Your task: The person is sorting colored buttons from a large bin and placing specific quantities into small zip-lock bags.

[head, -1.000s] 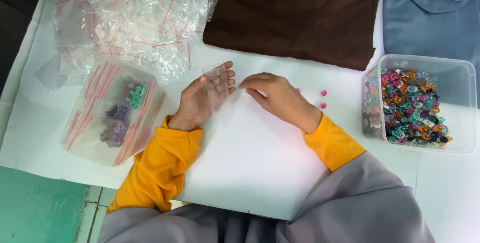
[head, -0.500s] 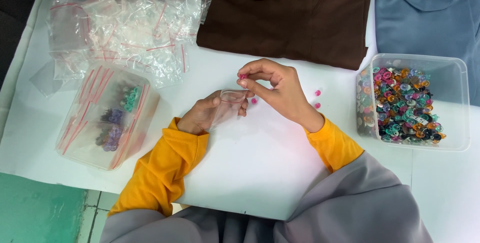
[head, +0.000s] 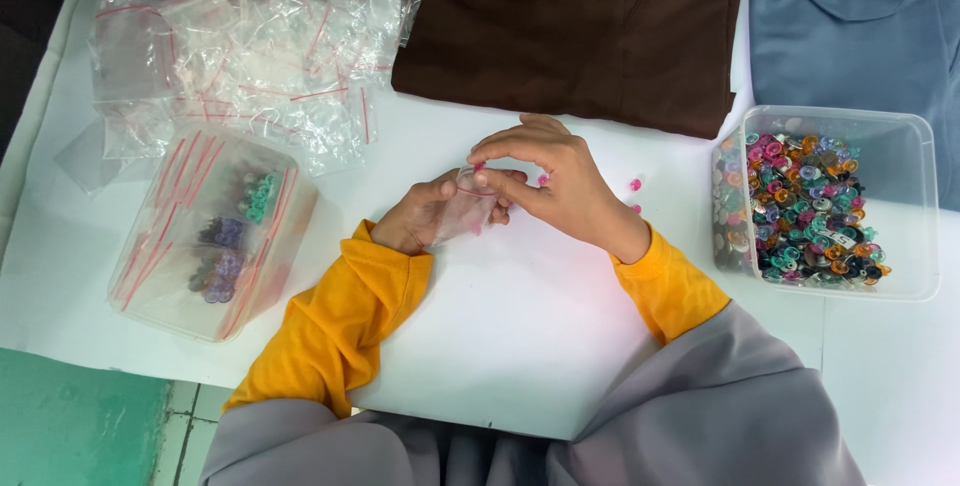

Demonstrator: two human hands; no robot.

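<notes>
**A:** What do I have in my hands?

**B:** I see a small clear bag (head: pixel 462 214). It is up off the worktop (head: pixel 520 346), in the middle, between both hands. My left hand (head: pixel 432 214) is curled around the bag from below and holds it. My right hand (head: pixel 545 178) is above it. The thumb and first finger are pressed together on a tiny pink bead (head: pixel 479 166), right at the mouth of the bag.

**A:** Are there more beads?

**B:** Yes. A few pink beads (head: pixel 634 185) lie on the worktop just beside my right wrist. Further right is a clear tub (head: pixel 900 206) full of beads in many colours.

**A:** And on the left?

**B:** There is another clear tub (head: pixel 170 276) near my left arm. It has filled little bags in it, with purple and green bits. Behind it is a heap of empty bags (head: pixel 270 66) with red strips.

**A:** What is at the back?

**B:** A folded brown cloth (head: pixel 600 26) lies past my hands. A blue cloth (head: pixel 850 26) lies to its right.
</notes>
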